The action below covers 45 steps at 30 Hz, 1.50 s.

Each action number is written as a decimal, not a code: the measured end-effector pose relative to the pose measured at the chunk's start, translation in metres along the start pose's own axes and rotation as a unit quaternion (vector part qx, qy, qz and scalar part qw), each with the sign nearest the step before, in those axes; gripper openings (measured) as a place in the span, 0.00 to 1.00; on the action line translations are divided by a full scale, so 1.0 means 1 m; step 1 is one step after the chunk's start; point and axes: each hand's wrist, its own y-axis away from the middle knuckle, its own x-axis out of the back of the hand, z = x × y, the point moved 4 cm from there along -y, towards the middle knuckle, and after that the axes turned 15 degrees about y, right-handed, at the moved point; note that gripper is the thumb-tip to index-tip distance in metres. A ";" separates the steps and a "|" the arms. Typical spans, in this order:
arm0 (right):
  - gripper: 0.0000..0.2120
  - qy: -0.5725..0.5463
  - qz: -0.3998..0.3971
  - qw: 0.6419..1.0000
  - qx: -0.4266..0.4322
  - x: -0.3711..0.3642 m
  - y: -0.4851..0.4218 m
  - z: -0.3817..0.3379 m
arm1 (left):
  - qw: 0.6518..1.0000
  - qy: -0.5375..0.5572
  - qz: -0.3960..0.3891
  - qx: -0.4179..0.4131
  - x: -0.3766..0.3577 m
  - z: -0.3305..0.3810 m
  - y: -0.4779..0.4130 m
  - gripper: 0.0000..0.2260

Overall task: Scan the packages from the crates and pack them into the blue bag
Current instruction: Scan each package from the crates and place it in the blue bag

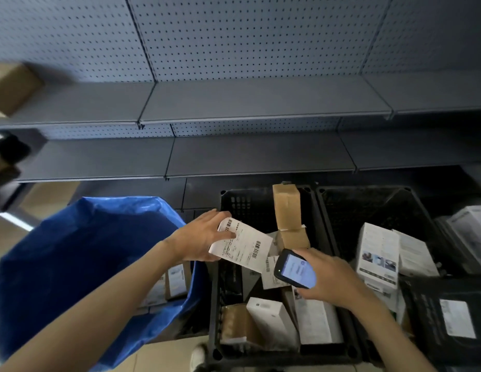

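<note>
Package (242, 244) in left hand (199, 237), scanner (294, 268) in right hand (330, 277).

Two black crates (263, 353) and an open blue bag (72, 251) stand on the floor (164, 355).

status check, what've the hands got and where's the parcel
Left hand holding labelled package above left crate. Right hand aiming scanner at it. Blue bag open beside, path clear.
</note>
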 end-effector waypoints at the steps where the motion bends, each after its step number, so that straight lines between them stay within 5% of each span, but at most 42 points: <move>1: 0.45 0.015 -0.004 1.000 0.008 0.005 -0.005 -0.006 | 1.000 0.005 0.007 0.004 0.005 -0.004 0.007 0.31; 24: 0.45 0.128 0.025 0.991 -0.031 0.051 0.012 -0.102 | 0.995 0.049 0.069 0.047 0.011 -0.067 0.093 0.31; 33: 0.45 -0.026 0.054 0.997 0.039 0.036 -0.017 -0.129 | 0.964 0.099 0.143 0.204 0.020 -0.057 0.185 0.33; 45: 0.41 -0.030 -0.006 0.989 0.143 -0.010 -0.090 -0.251 | 0.876 0.152 0.220 0.400 -0.041 -0.086 0.339 0.35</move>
